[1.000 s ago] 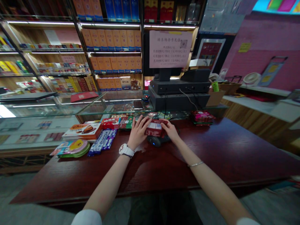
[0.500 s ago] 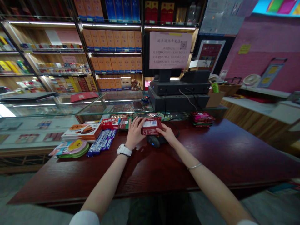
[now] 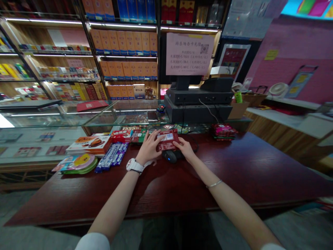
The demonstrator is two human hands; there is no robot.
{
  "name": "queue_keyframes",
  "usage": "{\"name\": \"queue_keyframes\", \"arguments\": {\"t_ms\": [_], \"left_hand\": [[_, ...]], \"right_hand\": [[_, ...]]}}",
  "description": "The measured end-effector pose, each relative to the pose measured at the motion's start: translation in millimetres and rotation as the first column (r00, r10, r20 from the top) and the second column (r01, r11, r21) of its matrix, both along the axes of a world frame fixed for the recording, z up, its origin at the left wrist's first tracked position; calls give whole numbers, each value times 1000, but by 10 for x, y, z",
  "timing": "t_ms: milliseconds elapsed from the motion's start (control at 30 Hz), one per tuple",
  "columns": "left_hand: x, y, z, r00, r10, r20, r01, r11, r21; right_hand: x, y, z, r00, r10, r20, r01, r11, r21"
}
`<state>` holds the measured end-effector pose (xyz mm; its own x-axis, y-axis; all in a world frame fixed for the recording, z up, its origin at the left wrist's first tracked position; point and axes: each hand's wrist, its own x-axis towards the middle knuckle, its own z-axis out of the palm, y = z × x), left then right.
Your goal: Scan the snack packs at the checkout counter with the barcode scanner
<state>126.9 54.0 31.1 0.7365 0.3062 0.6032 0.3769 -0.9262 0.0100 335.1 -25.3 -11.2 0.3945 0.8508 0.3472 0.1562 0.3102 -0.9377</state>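
Above the dark wooden counter is a dark red snack packet [image 3: 166,141], its white label and barcode facing me. My left hand [image 3: 148,147] grips its left end, fingers lying over the front. At the packet's right end my right hand [image 3: 185,147] pinches the edge between thumb and fingers. Just below it sits a black device with a blue light [image 3: 170,156], perhaps a mouse or scanner. To the left of my left hand lie purple-blue wrapped bars [image 3: 113,156] and a green packet [image 3: 137,136].
A stack of red packets [image 3: 223,132] lies on the right. At left are an orange-white box [image 3: 90,144] and round colourful packs [image 3: 78,163]. Behind the counter [image 3: 234,173] stands a till with a paper sign [image 3: 189,53], on a glass display case [image 3: 104,116].
My left hand has shifted slightly left and down, its fingers lying further over the packet's label. My right hand keeps its pinch; the packet has barely moved.
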Motion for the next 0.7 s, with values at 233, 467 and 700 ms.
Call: {"name": "queue_keyframes", "arguments": {"t_ms": [233, 467, 700], "left_hand": [[-1, 29, -40, 999, 16, 50, -16, 1000, 11], [-32, 88, -58, 987, 91, 133, -90, 996, -11], [-47, 161, -137, 987, 123, 103, -119, 992, -41]], "right_hand": [[91, 41, -46, 985, 8, 171, -4, 1000, -23], [234, -69, 125, 929, -35, 369, 25, 999, 32], [255, -306, 196, 814, 195, 547, -127, 979, -161]]}}
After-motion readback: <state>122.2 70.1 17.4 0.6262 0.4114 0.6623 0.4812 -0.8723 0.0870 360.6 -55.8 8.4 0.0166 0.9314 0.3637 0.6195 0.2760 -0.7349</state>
